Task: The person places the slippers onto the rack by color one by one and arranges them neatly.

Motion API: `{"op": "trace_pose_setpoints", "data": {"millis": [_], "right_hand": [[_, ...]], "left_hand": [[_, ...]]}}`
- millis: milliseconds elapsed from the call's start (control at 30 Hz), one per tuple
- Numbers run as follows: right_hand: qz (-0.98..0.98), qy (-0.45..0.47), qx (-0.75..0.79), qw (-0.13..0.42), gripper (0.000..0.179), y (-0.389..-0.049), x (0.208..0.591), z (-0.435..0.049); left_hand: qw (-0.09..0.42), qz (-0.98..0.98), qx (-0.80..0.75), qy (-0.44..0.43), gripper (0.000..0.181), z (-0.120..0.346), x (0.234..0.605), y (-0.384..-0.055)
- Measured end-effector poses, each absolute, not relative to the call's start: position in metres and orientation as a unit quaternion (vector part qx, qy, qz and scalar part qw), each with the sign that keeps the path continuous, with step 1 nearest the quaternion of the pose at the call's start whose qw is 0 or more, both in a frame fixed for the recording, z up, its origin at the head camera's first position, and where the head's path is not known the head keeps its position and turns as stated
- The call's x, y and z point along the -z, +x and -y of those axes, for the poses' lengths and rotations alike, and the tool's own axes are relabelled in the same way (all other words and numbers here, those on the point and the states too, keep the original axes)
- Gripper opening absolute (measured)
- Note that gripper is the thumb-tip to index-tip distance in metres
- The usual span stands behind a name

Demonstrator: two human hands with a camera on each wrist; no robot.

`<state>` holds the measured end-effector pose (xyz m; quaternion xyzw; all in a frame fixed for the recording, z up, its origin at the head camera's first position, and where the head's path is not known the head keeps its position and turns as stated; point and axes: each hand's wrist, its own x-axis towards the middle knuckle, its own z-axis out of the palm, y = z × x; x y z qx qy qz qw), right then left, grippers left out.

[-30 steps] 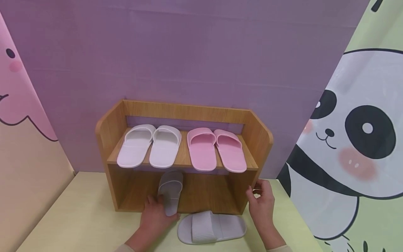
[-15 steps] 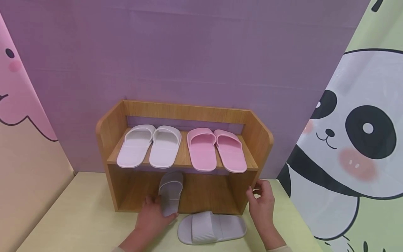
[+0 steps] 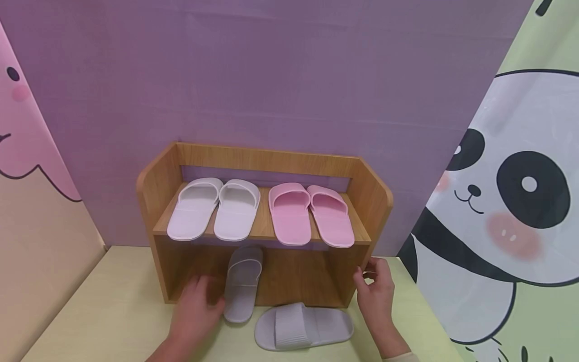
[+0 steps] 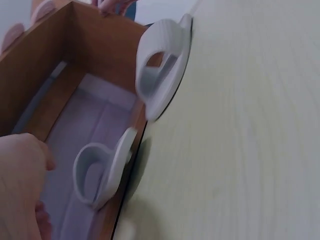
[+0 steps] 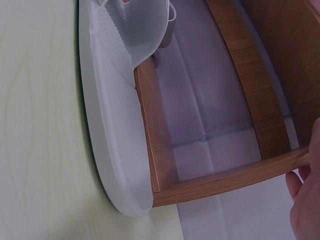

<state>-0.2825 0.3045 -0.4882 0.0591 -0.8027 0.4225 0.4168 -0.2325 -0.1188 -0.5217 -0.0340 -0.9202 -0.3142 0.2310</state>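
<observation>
A grey slipper [image 3: 242, 299] lies in the lower level of a wooden shoe rack [image 3: 271, 157], its toe inward and its heel sticking out past the front edge. My left hand [image 3: 195, 311] is just left of that heel, fingers loose and holding nothing. The left wrist view shows a gap between this hand [image 4: 20, 175] and the slipper [image 4: 119, 165]. Before the rack, a second grey slipper [image 3: 327, 324] lies sideways on the table. With thumb and fingers, my right hand [image 3: 379, 296] grips the front edge of the rack's right side panel; some fingertips are hidden.
On the upper shelf stand two white slippers [image 3: 237, 213] at the left and two pink slippers [image 3: 291, 216] at the right. A purple backdrop [image 3: 271, 75] rises behind the rack, with a panda-print panel [image 3: 479, 296] on the right. The pale table [image 3: 122, 301] extends around the rack.
My left hand has let go of the grey slipper and moved left from it. The slipper's heel now shows fully. My right hand has stayed at the rack's side.
</observation>
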Motion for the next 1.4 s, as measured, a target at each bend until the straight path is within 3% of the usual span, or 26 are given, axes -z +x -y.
{"op": "trace_pose_setpoints", "data": {"millis": [167,433,733,1033,1200,1400], "right_hand": [[0.802,0.063,-0.42,0.42,0.026,-0.282,0.487,-0.306],[0.803,0.061,-0.421,0.417,0.024,-0.281,0.486,-0.304],[0.8,0.065,-0.42,0.423,0.025,-0.282,0.486,-0.305],[0.804,0.061,-0.421,0.416,0.027,-0.282,0.487,-0.305],[0.807,0.055,-0.417,0.415,0.027,-0.282,0.488,-0.305],[0.805,0.056,-0.418,0.418,0.027,-0.283,0.487,-0.305]], "left_hand": [[0.31,0.886,0.343,-0.025,0.033,0.144,0.51,-0.228],[0.349,0.864,0.363,0.036,0.019,0.18,0.494,-0.217],[0.425,0.825,0.368,0.059,0.028,0.204,0.495,-0.22],[0.391,0.83,0.397,0.025,0.052,0.218,0.502,-0.237],[0.369,0.837,0.404,0.015,0.05,0.223,0.503,-0.241],[0.387,0.831,0.4,0.0,0.044,0.225,0.504,-0.244]]}}
